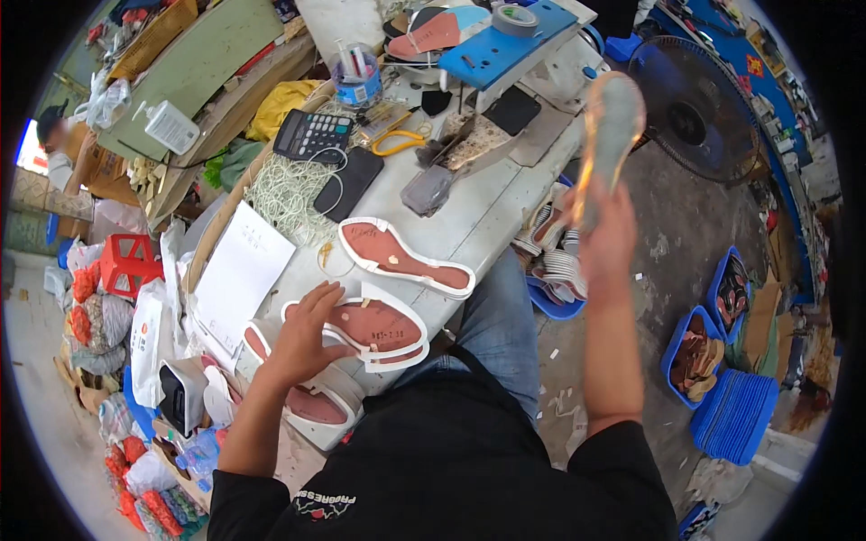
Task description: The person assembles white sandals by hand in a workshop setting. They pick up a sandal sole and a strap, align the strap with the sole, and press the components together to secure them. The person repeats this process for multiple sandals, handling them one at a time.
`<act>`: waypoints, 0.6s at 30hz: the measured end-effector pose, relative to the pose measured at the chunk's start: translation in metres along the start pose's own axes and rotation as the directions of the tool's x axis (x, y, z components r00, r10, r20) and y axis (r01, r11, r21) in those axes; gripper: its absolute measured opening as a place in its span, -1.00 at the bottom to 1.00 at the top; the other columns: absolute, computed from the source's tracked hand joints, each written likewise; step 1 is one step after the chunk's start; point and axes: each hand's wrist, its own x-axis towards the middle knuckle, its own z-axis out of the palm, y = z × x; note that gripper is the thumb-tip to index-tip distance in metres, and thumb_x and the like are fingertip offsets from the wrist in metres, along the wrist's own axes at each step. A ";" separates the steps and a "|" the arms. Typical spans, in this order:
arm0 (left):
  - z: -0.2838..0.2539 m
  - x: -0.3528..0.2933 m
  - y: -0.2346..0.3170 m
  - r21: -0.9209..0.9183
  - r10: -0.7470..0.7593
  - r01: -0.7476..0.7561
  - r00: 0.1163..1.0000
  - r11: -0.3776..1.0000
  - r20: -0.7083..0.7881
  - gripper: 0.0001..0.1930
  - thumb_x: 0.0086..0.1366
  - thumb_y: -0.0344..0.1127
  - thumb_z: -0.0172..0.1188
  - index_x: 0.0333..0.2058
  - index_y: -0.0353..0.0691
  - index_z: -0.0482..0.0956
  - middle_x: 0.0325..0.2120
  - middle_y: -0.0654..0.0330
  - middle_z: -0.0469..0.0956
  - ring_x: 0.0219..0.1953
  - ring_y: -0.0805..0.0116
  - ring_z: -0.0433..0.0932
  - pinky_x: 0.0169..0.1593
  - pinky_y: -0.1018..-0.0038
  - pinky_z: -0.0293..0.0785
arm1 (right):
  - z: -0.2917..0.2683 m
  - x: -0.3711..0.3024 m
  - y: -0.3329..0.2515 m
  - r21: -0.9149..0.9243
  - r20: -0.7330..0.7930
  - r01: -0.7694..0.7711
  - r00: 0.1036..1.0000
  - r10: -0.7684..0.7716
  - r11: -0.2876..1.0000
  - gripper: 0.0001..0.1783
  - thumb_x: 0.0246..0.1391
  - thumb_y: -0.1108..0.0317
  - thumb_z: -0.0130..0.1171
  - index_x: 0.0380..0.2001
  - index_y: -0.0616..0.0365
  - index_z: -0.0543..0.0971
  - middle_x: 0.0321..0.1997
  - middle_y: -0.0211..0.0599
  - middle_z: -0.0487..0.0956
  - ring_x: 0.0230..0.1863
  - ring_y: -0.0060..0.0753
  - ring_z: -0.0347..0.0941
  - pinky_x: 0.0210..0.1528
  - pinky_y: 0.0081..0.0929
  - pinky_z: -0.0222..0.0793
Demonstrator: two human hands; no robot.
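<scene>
My right hand [603, 236], smeared by motion, is closed on the lower end of a grey shoe sole [616, 113] with glowing orange-yellow edges. It is raised to the right of the table, over the floor. My left hand [311, 335] lies with fingers stretched and thumb apart on the left end of a white-rimmed sole with a reddish-brown inside [383, 326]. That sole appears stacked on another. Just beyond lies a similar white-rimmed sole [406, 260], apart from the hand. More such soles [317, 406] lie below my left wrist, partly hidden by the forearm.
On the white table [483, 212] are a calculator [311, 135], a dark phone [349, 185], a heap of string [289, 194], yellow-handled scissors [397, 142] and paper [242, 270]. A black fan [693, 113] stands at right. Blue baskets [695, 356] sit on the floor.
</scene>
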 end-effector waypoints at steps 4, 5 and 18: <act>0.005 -0.005 -0.030 0.135 0.082 -0.089 0.995 0.987 0.055 -0.19 -0.05 -0.42 0.55 0.24 -0.19 0.45 0.15 0.00 0.54 0.16 -0.08 0.54 0.18 0.15 0.49 | -0.025 0.086 -0.021 0.203 -0.051 -0.043 0.997 0.054 0.978 -0.69 0.36 0.31 0.12 0.07 0.22 0.46 -0.22 -0.19 0.64 -0.34 -0.45 0.54 -0.27 -0.48 0.44; 0.007 -0.005 -0.033 0.158 0.119 -0.126 0.992 0.979 0.052 -0.21 -0.05 -0.44 0.53 0.23 -0.18 0.46 0.13 0.01 0.56 0.14 -0.08 0.55 0.15 0.16 0.50 | -0.031 0.106 -0.024 0.134 -0.031 -0.032 0.999 0.037 0.990 -0.70 0.35 0.32 0.11 0.07 0.21 0.46 -0.21 -0.21 0.64 -0.33 -0.45 0.54 -0.27 -0.48 0.43; -0.008 -0.017 -0.046 -0.011 0.145 -0.147 0.982 0.989 -0.120 -0.46 -0.11 -0.43 0.49 -0.07 -0.20 0.56 -0.15 0.10 0.61 -0.11 0.06 0.64 -0.05 0.24 0.57 | -0.036 0.253 -0.071 -0.209 -0.114 -0.050 0.993 0.027 0.977 -0.62 0.37 0.28 0.09 0.15 0.23 0.48 -0.14 -0.27 0.69 -0.35 -0.51 0.56 -0.39 -0.54 0.42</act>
